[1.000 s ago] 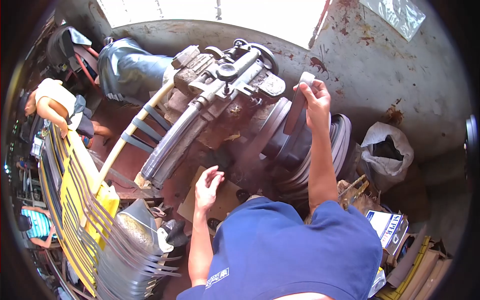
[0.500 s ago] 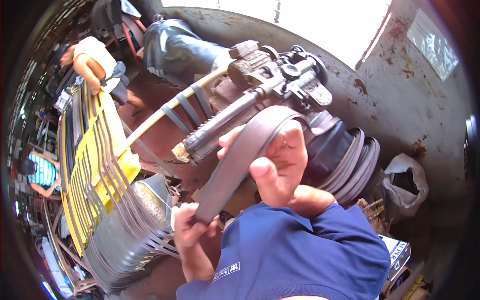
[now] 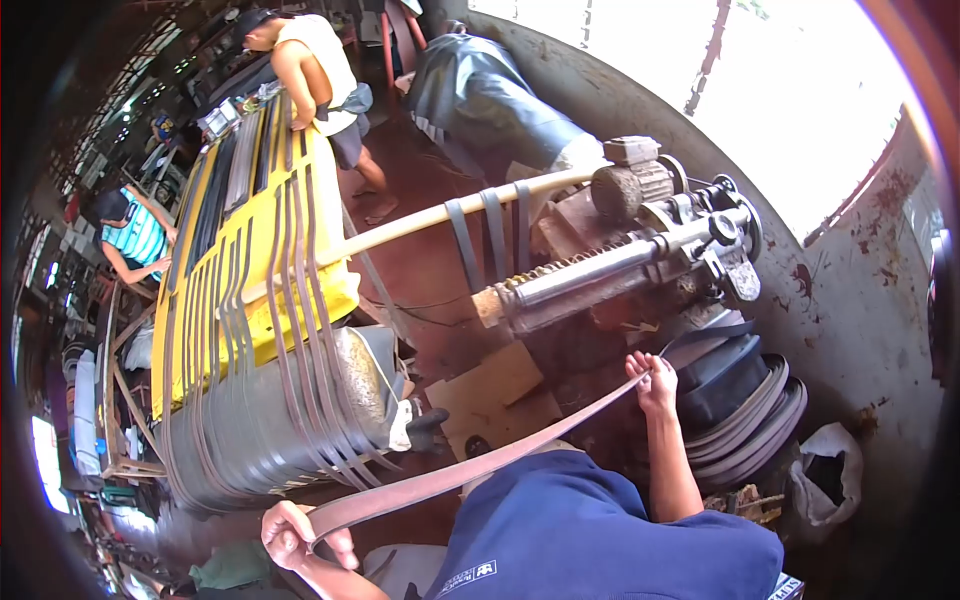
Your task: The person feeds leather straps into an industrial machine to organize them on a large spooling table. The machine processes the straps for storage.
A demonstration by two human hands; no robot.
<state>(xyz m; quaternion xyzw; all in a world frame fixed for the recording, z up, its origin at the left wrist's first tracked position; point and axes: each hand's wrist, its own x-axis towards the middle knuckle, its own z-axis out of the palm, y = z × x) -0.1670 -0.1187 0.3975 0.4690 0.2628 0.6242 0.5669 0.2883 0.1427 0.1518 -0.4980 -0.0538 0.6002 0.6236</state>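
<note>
A long brown strap, leather-like in look, runs slantwise in front of my blue shirt. My left hand is closed on its near end at the lower left. Further up and to the right, my right hand pinches the strap along its length. Beyond that hand the strap carries on toward a stack of coiled straps on the right. A machine with a metal roller and a motor stands just past my right hand.
Many straps drape over a yellow-covered table and a large grey roll. A pale pole with hanging straps spans toward the machine. Two people stand by the table. Cardboard and a white sack lie nearby.
My hands have moved apart, left hand down and left, right hand to the right. The strap, bent in a loop over my right hand before, is now stretched out. The view has shifted.
</note>
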